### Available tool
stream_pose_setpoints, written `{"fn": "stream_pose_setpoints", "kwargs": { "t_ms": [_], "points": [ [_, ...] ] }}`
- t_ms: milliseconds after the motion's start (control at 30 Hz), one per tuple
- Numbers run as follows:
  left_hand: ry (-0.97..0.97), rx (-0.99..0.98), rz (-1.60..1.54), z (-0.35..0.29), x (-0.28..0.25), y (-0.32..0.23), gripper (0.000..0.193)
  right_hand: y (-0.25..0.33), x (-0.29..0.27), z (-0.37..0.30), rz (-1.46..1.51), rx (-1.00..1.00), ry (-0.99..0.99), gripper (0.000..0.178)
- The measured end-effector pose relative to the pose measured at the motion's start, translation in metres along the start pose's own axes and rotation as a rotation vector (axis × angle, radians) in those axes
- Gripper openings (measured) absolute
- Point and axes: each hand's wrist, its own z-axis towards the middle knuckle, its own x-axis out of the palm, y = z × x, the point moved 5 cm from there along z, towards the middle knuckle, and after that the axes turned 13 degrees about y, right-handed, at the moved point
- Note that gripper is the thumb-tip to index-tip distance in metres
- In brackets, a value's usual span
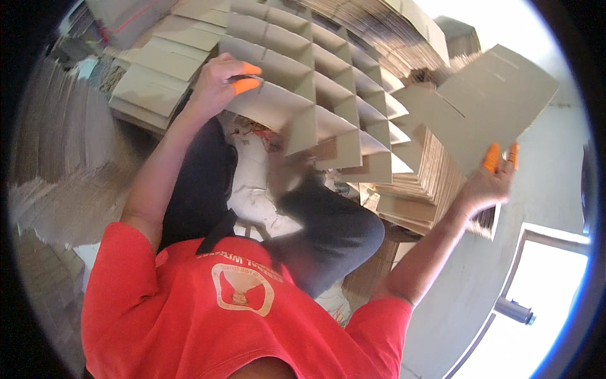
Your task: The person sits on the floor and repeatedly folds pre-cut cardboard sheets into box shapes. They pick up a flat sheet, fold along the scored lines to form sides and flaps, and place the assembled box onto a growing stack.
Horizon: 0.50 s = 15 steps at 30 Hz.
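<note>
A cardboard divider grid (315, 82), built of interlocked slotted strips with square cells, stands tilted in front of me. My left hand (221, 82), orange covers on two fingertips, is closed at the grid's near left edge and pinches a strip there. Something small and dark shows between those fingers; I cannot tell what it is. Off to the right, my right hand (487, 186), also with orange fingertip covers, grips the lower edge of a loose cardboard sheet (499, 95) with slits cut in it. This sheet is raised over a stack, apart from the grid.
Below the raised sheet stands a stack of cardboard pieces (429, 183). More slotted sheets (151, 79) lie left of the grid, and another tall stack (379, 31) rises behind it. Piled cardboard (60, 126) fills the far left. My bent legs (334, 227) are beneath the grid.
</note>
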Motion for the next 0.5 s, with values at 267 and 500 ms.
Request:
{"fn": "stream_pose_setpoints", "kwargs": {
  "t_ms": [267,500],
  "points": [
    [0.08,0.066,-0.101,0.0,-0.006,-0.003,0.019,0.147,0.022,0.001,0.55,-0.085,0.501,0.044],
    [0.072,0.086,-0.087,0.0,-0.007,-0.001,0.015,0.19,0.066,-0.011,0.587,-0.066,0.68,0.042]
  ]
}}
